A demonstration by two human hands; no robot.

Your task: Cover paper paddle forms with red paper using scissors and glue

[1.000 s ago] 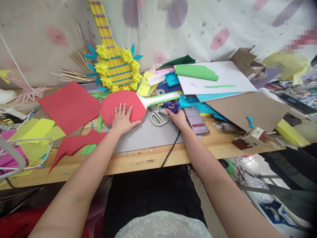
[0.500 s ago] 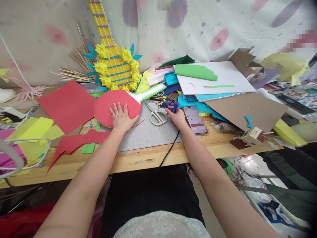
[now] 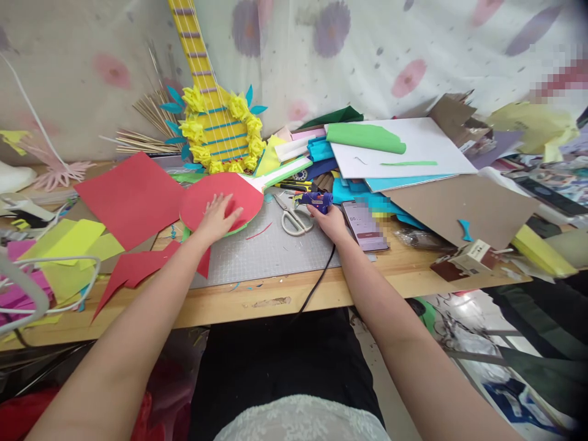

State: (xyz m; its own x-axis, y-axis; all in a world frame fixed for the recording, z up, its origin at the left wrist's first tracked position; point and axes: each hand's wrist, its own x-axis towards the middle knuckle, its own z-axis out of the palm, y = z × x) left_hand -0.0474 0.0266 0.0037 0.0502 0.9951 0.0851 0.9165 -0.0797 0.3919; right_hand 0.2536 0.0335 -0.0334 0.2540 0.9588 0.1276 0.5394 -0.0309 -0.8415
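Resting fingers [image 3: 226, 204] on disc [image 3: 222, 184], open mat [image 3: 261, 257], table edge [image 3: 257, 310]

head camera | above the table [image 3: 229, 300] | facing forward and downward | near

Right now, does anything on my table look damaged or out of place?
Yes, two things. The table has a rough, discolored patch at its front edge, as if the surface were damaged. A thin red strip lies loose on the gray mat, apart from the red paper shape under your left hand, perhaps a stray offcut.
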